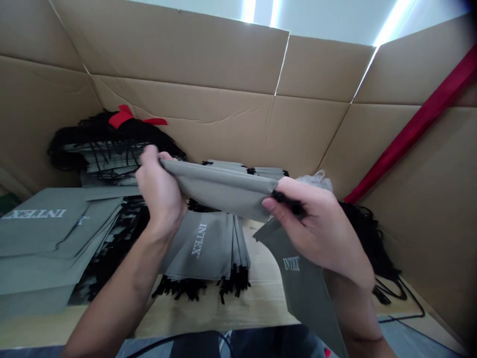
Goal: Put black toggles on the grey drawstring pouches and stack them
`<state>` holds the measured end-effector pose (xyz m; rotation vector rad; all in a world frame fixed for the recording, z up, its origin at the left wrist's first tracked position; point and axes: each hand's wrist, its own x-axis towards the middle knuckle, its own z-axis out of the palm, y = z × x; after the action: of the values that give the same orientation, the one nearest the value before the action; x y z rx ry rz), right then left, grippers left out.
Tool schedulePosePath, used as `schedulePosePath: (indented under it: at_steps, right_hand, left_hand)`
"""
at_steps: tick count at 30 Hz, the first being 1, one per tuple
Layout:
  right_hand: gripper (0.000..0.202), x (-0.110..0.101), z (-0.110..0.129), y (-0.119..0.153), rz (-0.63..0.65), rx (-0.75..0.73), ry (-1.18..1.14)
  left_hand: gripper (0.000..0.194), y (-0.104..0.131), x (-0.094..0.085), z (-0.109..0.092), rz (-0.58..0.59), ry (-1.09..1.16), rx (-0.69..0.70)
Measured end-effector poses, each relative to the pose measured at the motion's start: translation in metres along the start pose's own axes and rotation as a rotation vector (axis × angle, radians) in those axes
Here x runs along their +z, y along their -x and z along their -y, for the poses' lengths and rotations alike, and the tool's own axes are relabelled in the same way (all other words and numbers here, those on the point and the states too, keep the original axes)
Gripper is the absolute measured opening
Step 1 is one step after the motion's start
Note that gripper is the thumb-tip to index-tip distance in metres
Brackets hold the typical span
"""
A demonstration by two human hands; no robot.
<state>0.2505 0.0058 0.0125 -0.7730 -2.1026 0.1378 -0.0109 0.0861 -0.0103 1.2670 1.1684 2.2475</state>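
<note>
A grey fabric drawstring pouch [219, 188] is stretched between my hands, above the table. My left hand [160, 191] grips its left end, the fingers partly hidden behind the cloth. At the right end, my right hand [322, 223] pinches the corner, where a black cord [286, 198] bunches at the fingers. Another grey pouch [298, 278] printed INTEX hangs below my right hand, partly covered by the forearm; what supports it I cannot tell. Under my hands lies a stack of grey pouches [214, 243], with black cord ends sticking out toward me.
More grey INTEX pouches [33, 233] are piled at left. Behind them sits a bundle with black cords [112, 144] and a red strip [121, 117]. Black cords [367, 238] lie at right. Cardboard walls [208, 104] surround the table [257, 298]; a red band [413, 124] slants across the right one.
</note>
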Motion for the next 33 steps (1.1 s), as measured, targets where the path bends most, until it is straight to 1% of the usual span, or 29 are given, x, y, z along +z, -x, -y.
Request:
schedulePosePath:
  at_steps: [1, 2, 3, 4, 5, 6, 7, 8, 9, 10, 12, 13, 15, 17, 18, 21, 22, 26, 30, 33]
  right_hand:
    - [0.039, -0.001, -0.002, -0.001, -0.022, 0.027, 0.037]
    - [0.036, -0.003, -0.004, -0.001, -0.030, 0.045, 0.068]
    - [0.033, -0.003, -0.005, 0.000, -0.027, 0.050, 0.088]
    - [0.032, -0.003, -0.006, 0.000, -0.015, 0.041, 0.093]
    - [0.032, -0.002, -0.006, 0.001, 0.006, 0.024, 0.083]
    - [0.032, -0.001, -0.007, 0.002, 0.034, -0.001, 0.056]
    - [0.032, 0.001, -0.006, 0.002, 0.063, -0.026, 0.021]
    - [0.033, 0.002, -0.006, 0.002, 0.093, -0.046, -0.011]
    - [0.033, 0.004, -0.005, 0.002, 0.120, -0.057, -0.037]
    - [0.031, 0.004, -0.004, 0.002, 0.142, -0.054, -0.057]
    - [0.029, 0.005, -0.001, 0.003, 0.144, -0.009, -0.086]
    - [0.027, 0.004, 0.000, 0.003, 0.128, 0.026, -0.102]
    - [0.019, 0.002, 0.002, 0.003, 0.071, 0.082, -0.135]
    - [0.010, 0.000, 0.002, 0.004, 0.015, 0.090, -0.159]
    - [0.011, -0.001, 0.001, 0.005, -0.004, 0.078, -0.173]
    - [0.030, -0.001, -0.003, 0.004, -0.036, 0.034, -0.219]
    - [0.032, 0.000, -0.004, 0.003, -0.036, 0.015, -0.228]
    - [0.008, 0.001, -0.004, 0.001, -0.057, -0.038, -0.217]
    - [0.017, 0.001, -0.002, 0.001, -0.121, -0.016, -0.159]
    - [0.017, 0.001, -0.003, 0.002, -0.143, -0.013, -0.146]
  left_hand:
    - [0.034, 0.003, 0.001, -0.003, 0.004, -0.055, 0.040]
    - [0.022, 0.007, 0.001, -0.008, 0.011, -0.105, 0.087]
    - [0.014, 0.013, 0.000, -0.015, 0.033, -0.153, 0.155]
    - [0.014, 0.019, -0.002, -0.022, 0.066, -0.189, 0.224]
    - [0.020, 0.027, -0.003, -0.031, 0.151, -0.231, 0.302]
    - [0.026, 0.035, -0.005, -0.039, 0.367, -0.297, 0.435]
    - [0.027, 0.042, -0.007, -0.046, 0.614, -0.299, 0.452]
    - [0.027, 0.049, -0.009, -0.051, 0.802, -0.242, 0.434]
    - [0.025, 0.055, -0.009, -0.055, 0.919, -0.176, 0.423]
    - [0.020, 0.060, -0.009, -0.056, 0.940, -0.125, 0.399]
    - [0.012, 0.066, -0.008, -0.055, 0.890, -0.057, 0.354]
    - [0.009, 0.067, -0.007, -0.053, 0.855, -0.047, 0.332]
    - [0.007, 0.067, -0.005, -0.051, 0.831, -0.048, 0.297]
    - [0.005, 0.066, -0.005, -0.051, 0.822, -0.049, 0.299]
    - [0.003, 0.065, -0.005, -0.052, 0.824, -0.050, 0.311]
    - [0.003, 0.064, -0.006, -0.055, 0.852, -0.057, 0.352]
    - [0.005, 0.064, -0.006, -0.056, 0.872, -0.062, 0.358]
    - [0.009, 0.065, -0.007, -0.057, 0.934, -0.096, 0.334]
    - [0.011, 0.065, -0.007, -0.056, 0.981, -0.095, 0.292]
    - [0.012, 0.066, -0.007, -0.054, 0.953, -0.093, 0.307]
